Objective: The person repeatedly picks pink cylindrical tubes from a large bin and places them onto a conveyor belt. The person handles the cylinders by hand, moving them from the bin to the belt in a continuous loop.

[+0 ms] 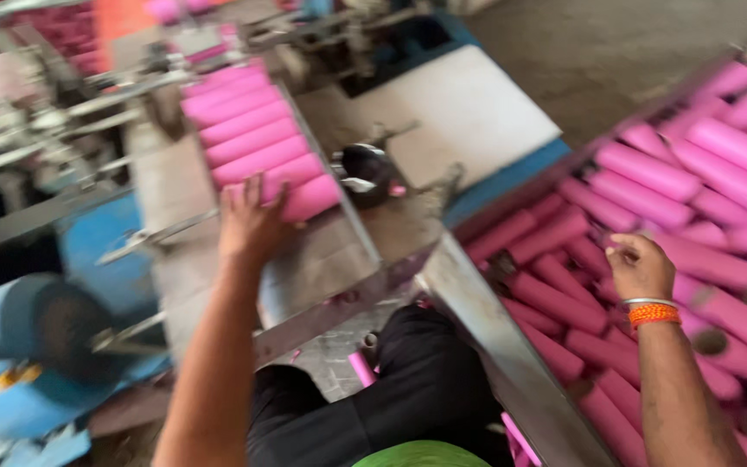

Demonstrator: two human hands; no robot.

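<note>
**Step in hand, how to do well (judgement):** L hand (251,227) feeds pink tubes onto the machine's sloped tray (322,251); R hand (640,266) picks from the bin (512,346). Best to set each tube crosswise, parallel w/ the row already there, butted against the lowest one so the stack stays square; keep fingers off the tray's metal side rail. Frame is motion-blurred, so fine detail uncertain.

**Items, largest to smallest:**
- Bin, metal-walled, R side of view: heaped w/ pink tubes (650,173), lying loose at mixed angles, to the far edge.
- Sloped tray, centre-left: row of pink tubes (252,138) stacked side by side along upper half; lower half bare.
- L hand: fingers spread, palm down, touching lowest tube of the row (309,197) at its near end; not wrapped round it.
- R hand: fingers curled in over bin tubes, near bin's inner wall; whether it grips one, cannot tell. Orange thread band & metal bangle (653,310) at wrist.

**Tubes, look:** plain cylinders, matte bright pink, uniform length, some w/ darker open ends.
</note>
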